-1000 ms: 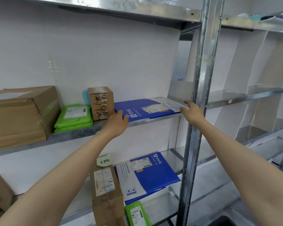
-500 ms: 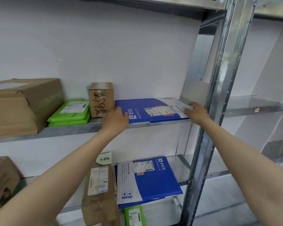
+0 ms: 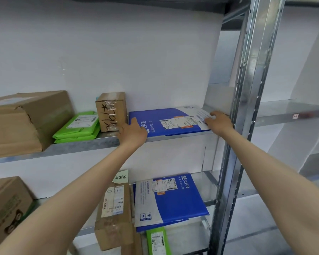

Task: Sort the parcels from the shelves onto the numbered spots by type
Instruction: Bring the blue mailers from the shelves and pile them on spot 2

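Parcels remain on the shelves in number, and no numbered spot is in view, so sorting appears to be at an early or middle stage; how many have already been moved cannot be told. Largest first: a big brown carton (image 3: pixel 17 122) sits at the left end of the upper shelf (image 3: pixel 81 146), and another carton (image 3: pixel 6 207) occupies the left of the lower shelf. A blue flat envelope (image 3: pixel 173 122) lies on the right part of the upper shelf, and a second blue envelope (image 3: pixel 169 199) lies on the lower shelf, just beside a tall brown box (image 3: pixel 114 214) bearing a green note (image 3: pixel 121 176). A stack of green pouches (image 3: pixel 77 127) lies between the big carton and a small brown box (image 3: pixel 111 111) with handwriting, and one more green pouch (image 3: pixel 157 240) sits at the bottom. Both hands are on the upper blue envelope: the left hand (image 3: pixel 133 133) at its near left corner, thumb on top, the other fingers hidden beneath or behind the palm so their spread cannot be told; the right hand (image 3: pixel 217 121) resting on the white right end, fingers loosely spread and flat. Judgement: the step in hand is taking this envelope off the shelf; it is not yet lifted. All other visible parcels are left to sort.
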